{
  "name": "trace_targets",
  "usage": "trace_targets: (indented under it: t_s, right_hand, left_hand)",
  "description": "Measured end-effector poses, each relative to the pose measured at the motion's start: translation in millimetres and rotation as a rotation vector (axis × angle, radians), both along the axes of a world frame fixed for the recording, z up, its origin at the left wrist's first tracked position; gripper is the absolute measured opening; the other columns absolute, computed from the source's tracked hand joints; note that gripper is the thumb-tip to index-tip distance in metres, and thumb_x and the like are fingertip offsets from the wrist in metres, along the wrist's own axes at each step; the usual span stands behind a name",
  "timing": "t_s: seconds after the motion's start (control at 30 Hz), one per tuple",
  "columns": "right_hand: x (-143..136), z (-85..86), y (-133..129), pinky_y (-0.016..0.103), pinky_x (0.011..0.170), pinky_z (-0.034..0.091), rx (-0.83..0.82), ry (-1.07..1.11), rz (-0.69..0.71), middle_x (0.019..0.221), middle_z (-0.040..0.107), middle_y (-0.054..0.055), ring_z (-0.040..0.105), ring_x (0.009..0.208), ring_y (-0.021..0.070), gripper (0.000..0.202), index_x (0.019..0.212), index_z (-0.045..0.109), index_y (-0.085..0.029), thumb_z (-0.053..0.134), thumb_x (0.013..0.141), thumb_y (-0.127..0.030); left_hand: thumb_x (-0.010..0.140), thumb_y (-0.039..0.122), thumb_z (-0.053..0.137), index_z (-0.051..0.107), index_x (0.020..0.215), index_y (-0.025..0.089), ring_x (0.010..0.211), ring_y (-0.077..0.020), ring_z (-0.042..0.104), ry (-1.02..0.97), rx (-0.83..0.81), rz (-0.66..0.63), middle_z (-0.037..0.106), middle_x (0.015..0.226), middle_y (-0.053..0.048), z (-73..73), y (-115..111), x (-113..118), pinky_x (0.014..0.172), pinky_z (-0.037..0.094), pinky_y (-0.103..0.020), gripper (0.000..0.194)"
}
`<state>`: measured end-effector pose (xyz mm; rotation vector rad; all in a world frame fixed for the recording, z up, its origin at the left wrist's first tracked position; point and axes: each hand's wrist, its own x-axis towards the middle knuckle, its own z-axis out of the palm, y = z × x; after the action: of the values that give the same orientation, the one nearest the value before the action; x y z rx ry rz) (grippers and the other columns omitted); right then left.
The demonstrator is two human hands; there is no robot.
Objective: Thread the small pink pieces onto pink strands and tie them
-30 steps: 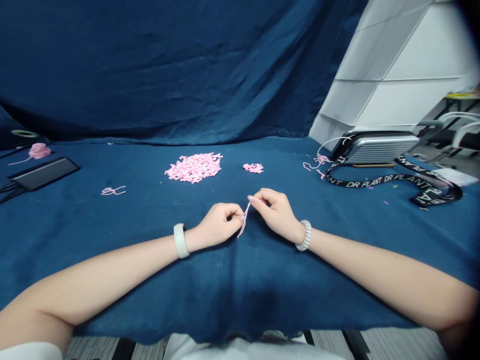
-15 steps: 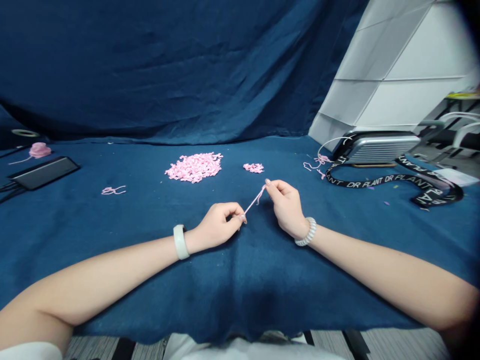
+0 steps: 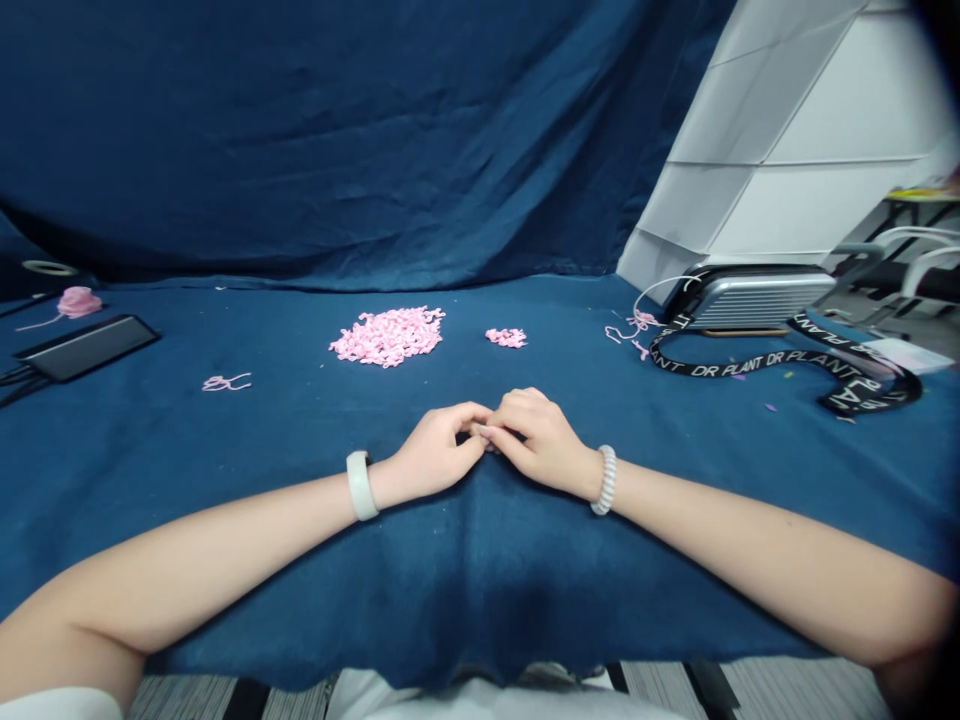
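My left hand (image 3: 439,450) and my right hand (image 3: 547,440) meet at the fingertips above the blue cloth (image 3: 300,570), near the middle of the view. Both are closed in a pinch, thumbs and forefingers touching. Whatever lies between the fingertips is hidden or too small to name. Beyond them lies a large pile of small pink knotted yarn pieces (image 3: 390,336), with a smaller pink pile (image 3: 506,338) to its right. Some loose pink yarn (image 3: 225,383) rests to the left of my left hand.
At the far left are a pink yarn ball (image 3: 79,301) and a dark flat device (image 3: 88,347) with cables. On the right, a silver ridged case (image 3: 772,300) stands behind a black lettered strap (image 3: 720,368), beside pink yarn scraps (image 3: 641,322). A blue curtain (image 3: 337,140) hangs behind.
My right hand has moved left and down to meet my left hand. The pink strand that was stretched between them is no longer visible. My left hand has hardly moved.
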<state>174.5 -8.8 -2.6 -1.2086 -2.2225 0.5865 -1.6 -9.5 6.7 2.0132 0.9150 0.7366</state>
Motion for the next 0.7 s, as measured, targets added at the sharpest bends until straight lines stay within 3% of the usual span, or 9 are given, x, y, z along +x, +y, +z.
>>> trace_targets:
  t_s: [0.23, 0.5, 0.7]
  right_hand:
    - [-0.1, 3.3, 0.3, 0.005, 0.083, 0.019, -0.085, 0.005, -0.120, 0.084, 0.054, -0.003, 0.031, 0.075, -0.0171, 0.055, 0.083, 0.065, -0.019, 0.028, 0.079, -0.060]
    - [-1.5, 4.2, 1.0, 0.001, 0.074, 0.023, -0.042, 0.131, -0.187, 0.078, 0.054, -0.001, 0.034, 0.070, -0.0180, 0.055, 0.073, 0.064, -0.011, 0.034, 0.078, -0.056]
    - [-0.7, 6.8, 5.1, 0.000, 0.066, 0.026, -0.168, 0.192, -0.286, 0.076, 0.053, -0.001, 0.034, 0.064, -0.0170, 0.062, 0.076, 0.062, -0.007, 0.036, 0.073, -0.064]
  left_hand:
    - [0.087, 0.026, 0.046, 0.061, 0.089, 0.012, 0.068, -0.0121, 0.061, 0.025, -0.041, 0.076, 0.064, 0.073, -0.002, 4.3, -1.7, 1.9, 0.069, 0.045, -0.024, 0.021]
    - [0.087, 0.033, 0.049, 0.054, 0.077, 0.013, 0.068, -0.0113, 0.060, -0.054, -0.027, 0.143, 0.063, 0.072, -0.002, -2.3, -0.6, -1.3, 0.067, 0.045, -0.023, 0.022]
    - [0.085, 0.025, 0.049, 0.051, 0.074, 0.013, 0.066, -0.0114, 0.059, -0.039, -0.005, 0.126, 0.063, 0.070, -0.002, -3.0, -2.4, -1.9, 0.066, 0.044, -0.024, 0.016]
